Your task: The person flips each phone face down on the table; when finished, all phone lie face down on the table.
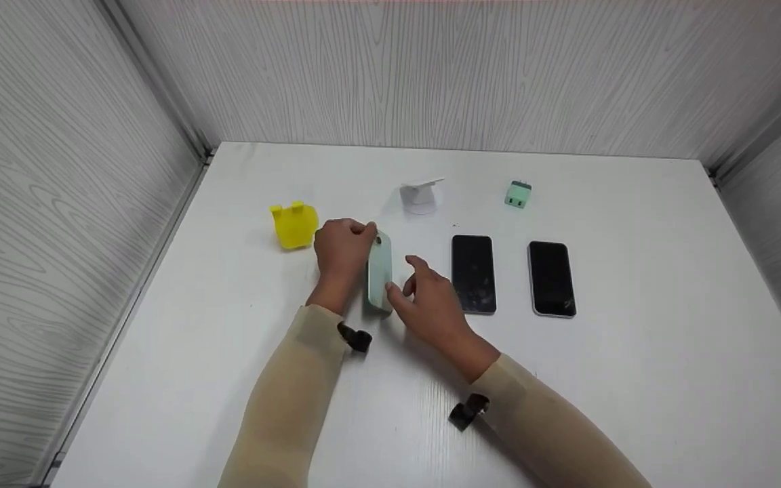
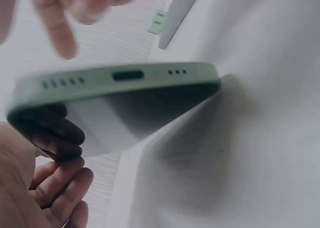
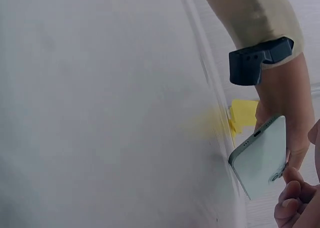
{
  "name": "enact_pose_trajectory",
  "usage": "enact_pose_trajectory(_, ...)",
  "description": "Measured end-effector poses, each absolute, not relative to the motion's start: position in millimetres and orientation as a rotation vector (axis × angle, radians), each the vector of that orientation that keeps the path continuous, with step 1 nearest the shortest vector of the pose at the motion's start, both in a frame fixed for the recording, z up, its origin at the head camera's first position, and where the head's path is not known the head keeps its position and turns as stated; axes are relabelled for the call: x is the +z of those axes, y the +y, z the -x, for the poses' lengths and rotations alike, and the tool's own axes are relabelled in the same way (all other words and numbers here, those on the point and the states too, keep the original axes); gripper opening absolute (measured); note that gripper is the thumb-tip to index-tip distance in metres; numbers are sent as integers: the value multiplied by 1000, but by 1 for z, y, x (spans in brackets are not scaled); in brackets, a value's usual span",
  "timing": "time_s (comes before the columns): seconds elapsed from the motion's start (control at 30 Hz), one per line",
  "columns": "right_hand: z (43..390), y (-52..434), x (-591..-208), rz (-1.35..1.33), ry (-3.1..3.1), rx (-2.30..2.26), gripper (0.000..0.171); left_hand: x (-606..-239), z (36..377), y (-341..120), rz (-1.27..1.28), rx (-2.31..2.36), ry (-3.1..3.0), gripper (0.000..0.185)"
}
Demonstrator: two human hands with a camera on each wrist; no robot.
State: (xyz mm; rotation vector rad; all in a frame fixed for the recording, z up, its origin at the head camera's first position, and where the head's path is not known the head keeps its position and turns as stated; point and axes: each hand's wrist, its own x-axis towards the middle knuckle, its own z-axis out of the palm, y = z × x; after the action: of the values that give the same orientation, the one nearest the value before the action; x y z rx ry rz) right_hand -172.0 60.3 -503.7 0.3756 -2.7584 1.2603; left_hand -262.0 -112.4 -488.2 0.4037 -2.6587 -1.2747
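A mint-green phone (image 1: 380, 268) stands tilted on its side, held at its upper end by my left hand (image 1: 343, 249). In the left wrist view the phone's bottom edge (image 2: 160, 79) shows a charging port and speaker holes, with the dark screen below. The left fingers (image 2: 65, 190) lie near the screen side. My right hand (image 1: 434, 305) is just right of the phone, thumb and index finger spread, holding nothing. From the right wrist, the pale phone back (image 3: 262, 160) and its camera show beside the right fingers (image 3: 292, 198).
A yellow bracket-like piece (image 1: 295, 226) lies left of my left hand. Behind the phone stands a white stand (image 1: 419, 195). Two dark-screened phones, one nearer (image 1: 473, 274) and one farther right (image 1: 552, 279), lie flat. A green charger plug (image 1: 518, 194) is at the back right.
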Motion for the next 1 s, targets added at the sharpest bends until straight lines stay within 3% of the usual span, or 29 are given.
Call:
enact_pose_trajectory(0.23,176,66,-504,-282,-2828,1311,68,-495,258,-124,-462,-1558,-2556,31)
enact_pose_trajectory(1.0,182,52,-514,-287,-3006,1329,66,-508,252,-132,-400,-1772,-2404,30)
